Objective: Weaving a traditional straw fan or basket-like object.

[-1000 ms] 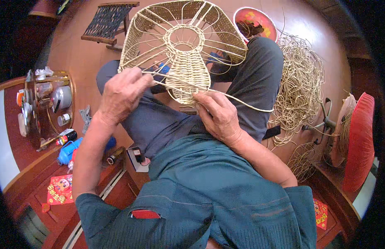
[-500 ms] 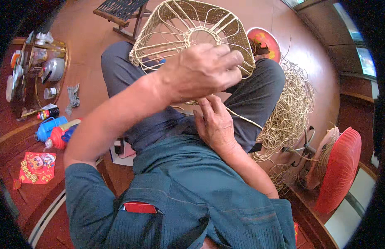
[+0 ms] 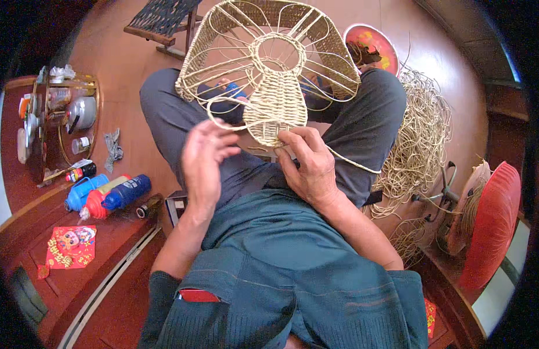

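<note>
Woven frame point(image 3: 195, 55) sits past the far edge of my lap point(image 3: 240, 174), its panel point(image 3: 276, 100) tapering toward me. Right hand point(image 3: 310, 167) pinching the panel's near right edge. Left hand point(image 3: 205, 163) released, fingers loosely spread just below a cord loop point(image 3: 209, 109); can't tell if fingertips touch it. Cord heap point(image 3: 414, 136) on floor point(image 3: 121, 93), beside my right leg point(image 3: 374, 116).

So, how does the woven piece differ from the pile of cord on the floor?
The woven piece has a neat, ordered shape; the pile of cord lies loose and tangled. The right hand touches the woven piece; no hand touches the pile of cord. Both are pale yellow.
</note>
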A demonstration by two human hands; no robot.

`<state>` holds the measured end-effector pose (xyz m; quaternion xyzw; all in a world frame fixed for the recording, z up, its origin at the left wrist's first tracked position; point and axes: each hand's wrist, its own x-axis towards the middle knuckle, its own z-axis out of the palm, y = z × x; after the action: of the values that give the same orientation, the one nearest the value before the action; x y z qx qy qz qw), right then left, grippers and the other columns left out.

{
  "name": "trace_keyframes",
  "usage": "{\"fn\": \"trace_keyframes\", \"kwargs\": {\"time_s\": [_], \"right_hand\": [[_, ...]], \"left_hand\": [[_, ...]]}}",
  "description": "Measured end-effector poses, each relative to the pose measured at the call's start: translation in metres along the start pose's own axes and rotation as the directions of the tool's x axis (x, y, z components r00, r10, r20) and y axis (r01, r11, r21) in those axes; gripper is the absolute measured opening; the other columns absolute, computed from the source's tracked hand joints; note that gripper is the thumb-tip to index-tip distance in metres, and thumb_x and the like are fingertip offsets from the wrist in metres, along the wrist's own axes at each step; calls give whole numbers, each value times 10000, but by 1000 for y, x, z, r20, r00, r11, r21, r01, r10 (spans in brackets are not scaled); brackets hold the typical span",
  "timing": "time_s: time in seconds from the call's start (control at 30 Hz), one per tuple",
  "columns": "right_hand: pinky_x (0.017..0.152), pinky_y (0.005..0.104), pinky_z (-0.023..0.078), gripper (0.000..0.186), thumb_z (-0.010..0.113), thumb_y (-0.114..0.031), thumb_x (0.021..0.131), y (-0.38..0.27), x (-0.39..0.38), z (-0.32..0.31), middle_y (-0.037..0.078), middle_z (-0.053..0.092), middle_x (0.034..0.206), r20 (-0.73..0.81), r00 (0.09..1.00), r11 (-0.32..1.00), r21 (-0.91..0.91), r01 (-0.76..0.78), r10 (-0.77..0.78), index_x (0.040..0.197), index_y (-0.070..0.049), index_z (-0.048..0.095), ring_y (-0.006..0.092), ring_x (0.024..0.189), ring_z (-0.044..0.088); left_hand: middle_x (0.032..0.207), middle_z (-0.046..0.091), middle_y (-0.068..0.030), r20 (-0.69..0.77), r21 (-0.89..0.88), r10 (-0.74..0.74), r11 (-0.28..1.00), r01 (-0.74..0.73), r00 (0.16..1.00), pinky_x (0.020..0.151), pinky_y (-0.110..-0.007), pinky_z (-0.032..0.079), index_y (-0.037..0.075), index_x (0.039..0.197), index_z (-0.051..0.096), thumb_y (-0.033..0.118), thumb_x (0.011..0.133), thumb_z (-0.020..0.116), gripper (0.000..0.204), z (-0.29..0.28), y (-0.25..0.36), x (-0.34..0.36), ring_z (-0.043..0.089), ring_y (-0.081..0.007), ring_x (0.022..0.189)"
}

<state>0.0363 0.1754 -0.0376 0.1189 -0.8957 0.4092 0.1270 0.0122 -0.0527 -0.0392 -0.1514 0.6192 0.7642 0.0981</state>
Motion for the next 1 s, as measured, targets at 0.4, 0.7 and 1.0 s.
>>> {"fn": "trace_keyframes", "kwargs": {"time_s": [0.4,0.7,1.0], "right_hand": [[787,443,564,285,786,-105,862,1,4,-4,138,667,1017,-50,999,1000,-27,13,-14,1133,-67,707,349,898,685],[762,410,566,261,803,-77,879,-1,3,-2,132,691,1002,-38,999,1000,13,1,0,1131,-46,742,323,872,704],[725,413,571,217,801,-133,899,2,1,2,100,703,983,-72,997,1000,7,-5,6,1096,-79,729,310,845,714]], "left_hand": [[1448,626,-133,456,-420,-166,826,376,874,1139,-424,472,9,1536,460,114,979,546,573,31,-12,26,616,-256,1332],[1278,705,-87,362,-235,-65,959,158,930,1029,-347,528,-6,1373,589,42,948,656,433,61,-16,23,679,-169,1151],[1254,721,-91,303,-197,-76,970,141,950,1002,-343,550,-2,1366,586,-7,970,662,404,61,-13,22,699,-171,1113]]}}
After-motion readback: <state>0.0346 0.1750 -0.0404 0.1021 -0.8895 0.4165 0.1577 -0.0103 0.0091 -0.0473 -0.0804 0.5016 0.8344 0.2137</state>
